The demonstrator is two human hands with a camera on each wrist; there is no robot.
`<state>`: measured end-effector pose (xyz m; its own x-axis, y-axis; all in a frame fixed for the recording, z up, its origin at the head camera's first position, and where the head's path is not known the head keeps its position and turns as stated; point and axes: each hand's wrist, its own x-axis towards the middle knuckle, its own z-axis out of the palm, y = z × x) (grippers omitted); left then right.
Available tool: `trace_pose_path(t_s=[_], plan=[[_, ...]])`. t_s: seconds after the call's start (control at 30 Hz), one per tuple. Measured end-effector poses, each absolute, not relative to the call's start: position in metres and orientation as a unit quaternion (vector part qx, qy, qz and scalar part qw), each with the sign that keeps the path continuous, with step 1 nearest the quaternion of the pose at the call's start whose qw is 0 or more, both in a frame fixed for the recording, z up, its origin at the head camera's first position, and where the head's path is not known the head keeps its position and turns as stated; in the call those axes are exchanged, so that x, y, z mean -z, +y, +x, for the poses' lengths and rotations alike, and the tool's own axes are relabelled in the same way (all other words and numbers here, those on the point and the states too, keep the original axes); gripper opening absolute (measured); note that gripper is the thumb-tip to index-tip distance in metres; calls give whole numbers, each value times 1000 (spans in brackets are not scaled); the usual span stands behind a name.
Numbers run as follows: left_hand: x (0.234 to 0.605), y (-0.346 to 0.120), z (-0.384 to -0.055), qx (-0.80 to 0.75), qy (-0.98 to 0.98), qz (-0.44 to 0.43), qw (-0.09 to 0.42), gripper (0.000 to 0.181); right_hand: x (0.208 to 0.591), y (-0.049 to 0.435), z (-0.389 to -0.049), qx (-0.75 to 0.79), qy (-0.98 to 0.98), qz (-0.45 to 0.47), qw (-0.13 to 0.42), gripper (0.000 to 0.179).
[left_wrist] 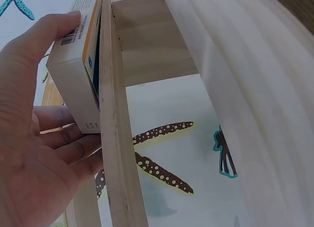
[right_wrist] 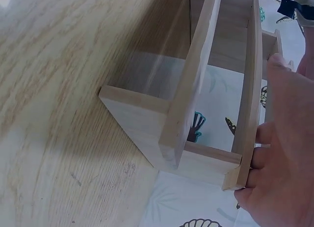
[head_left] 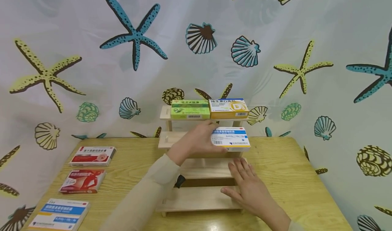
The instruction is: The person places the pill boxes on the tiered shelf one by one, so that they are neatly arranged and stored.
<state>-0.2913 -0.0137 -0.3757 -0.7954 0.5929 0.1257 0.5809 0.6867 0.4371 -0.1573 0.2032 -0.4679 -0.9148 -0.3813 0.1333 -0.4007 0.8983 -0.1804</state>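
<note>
2 boxes (head_left: 190,110) shelved, left hand (head_left: 199,137) pinching 3rd box (head_left: 231,137) at rack (head_left: 199,202); right hand (head_left: 249,186) straight-fingered, contact unclear; 3 boxes (head_left: 82,182) unshelved on table (head_left: 275,163)

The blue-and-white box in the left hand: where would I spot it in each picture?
Head: the blue-and-white box is right of centre, in the left hand.
Left wrist: the blue-and-white box is at upper left, held in that hand.
Right wrist: not in this picture.
Shared landmark: the wooden stand, seen in all three views.
</note>
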Motion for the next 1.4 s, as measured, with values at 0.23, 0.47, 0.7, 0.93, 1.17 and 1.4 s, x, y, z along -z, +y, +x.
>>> trace_pose_path(t_s=[0.23,0.47,0.7,0.93,1.17,1.4], plan=[[375,-10,-290,-224,921,319,24,100,468,202,-157,-100,-972,203,60,83],[376,-9,-292,-197,922,333,7,101,469,203,-158,-95,-973,205,59,83],[377,-9,-291,-188,921,342,-4,101,470,202,-157,-97,-972,204,60,84],[379,-11,-290,-204,919,337,-5,102,470,202,-157,-99,-972,203,62,84],[382,-18,-288,-215,915,340,-15,104,470,201,-157,-103,-972,203,59,84],[382,-30,-281,-214,916,337,-36,104,470,201,-157,-105,-972,202,60,84]])
